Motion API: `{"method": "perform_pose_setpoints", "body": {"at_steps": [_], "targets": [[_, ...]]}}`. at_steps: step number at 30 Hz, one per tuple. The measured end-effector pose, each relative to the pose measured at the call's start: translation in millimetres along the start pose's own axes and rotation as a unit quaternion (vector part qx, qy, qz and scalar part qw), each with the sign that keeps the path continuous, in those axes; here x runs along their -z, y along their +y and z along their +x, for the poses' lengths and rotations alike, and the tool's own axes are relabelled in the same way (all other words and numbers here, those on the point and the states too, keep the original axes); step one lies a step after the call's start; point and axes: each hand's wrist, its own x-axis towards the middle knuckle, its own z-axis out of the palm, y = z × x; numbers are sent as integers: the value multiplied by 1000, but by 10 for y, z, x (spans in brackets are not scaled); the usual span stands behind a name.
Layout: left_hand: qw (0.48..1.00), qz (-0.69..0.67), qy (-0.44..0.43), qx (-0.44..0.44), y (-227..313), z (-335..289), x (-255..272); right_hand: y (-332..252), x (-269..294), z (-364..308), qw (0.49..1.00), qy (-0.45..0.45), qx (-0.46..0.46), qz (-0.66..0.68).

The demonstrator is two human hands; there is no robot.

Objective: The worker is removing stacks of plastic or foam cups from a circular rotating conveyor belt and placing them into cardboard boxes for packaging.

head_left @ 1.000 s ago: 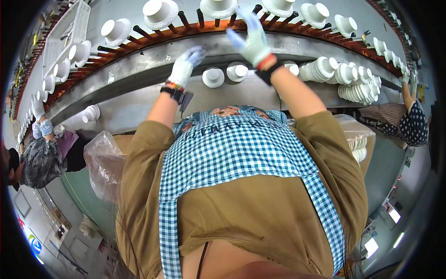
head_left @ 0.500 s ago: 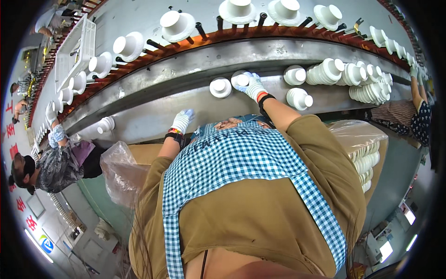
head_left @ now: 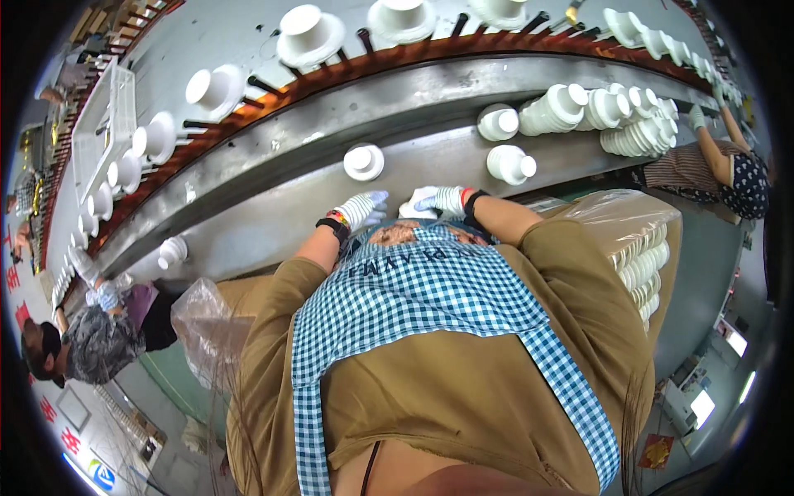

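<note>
My right hand (head_left: pixel 445 199), in a white knit glove with blue fingertips, is closed on a white flanged cup-like piece (head_left: pixel 413 205) close to my apron. To its left, my left hand (head_left: pixel 361 210) wears a matching glove; its fingers are stretched toward the held piece, apart from it, with nothing in them. Another white flanged piece (head_left: pixel 364 161) sits alone on the metal worktop just beyond my hands. Farther right are two short stacks of such pieces, a far stack (head_left: pixel 498 122) and a nearer stack (head_left: pixel 510 164).
Larger nested stacks (head_left: pixel 554 109) lie at the right. Beyond the metal ledge (head_left: pixel 273 132) runs a conveyor with dark pegs and white pieces (head_left: pixel 310 35). A white plastic crate (head_left: pixel 105 132) stands far left. Co-workers sit at left (head_left: pixel 103 335) and right (head_left: pixel 703 178). Plastic-lined boxes (head_left: pixel 641 223) flank me.
My right hand has drawn one white piece from the worktop back toward my apron. My left hand has moved right, nearer to it. The pieces on the conveyor have shifted left.
</note>
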Motion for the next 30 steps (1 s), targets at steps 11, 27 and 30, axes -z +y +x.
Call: {"method": "perform_pose_setpoints", "body": {"at_steps": [11,27,30], "targets": [[970,-106,-213,-52,968,80,-889,-537,-5,-546,957,124,244,98],[754,330,45,-567,3677,91,-2332,-3834,1347,-2042,714,336,596,152],[742,251,50,-620,3638,324,-2220,-4117,1487,-1918,829,304,434,177]]}}
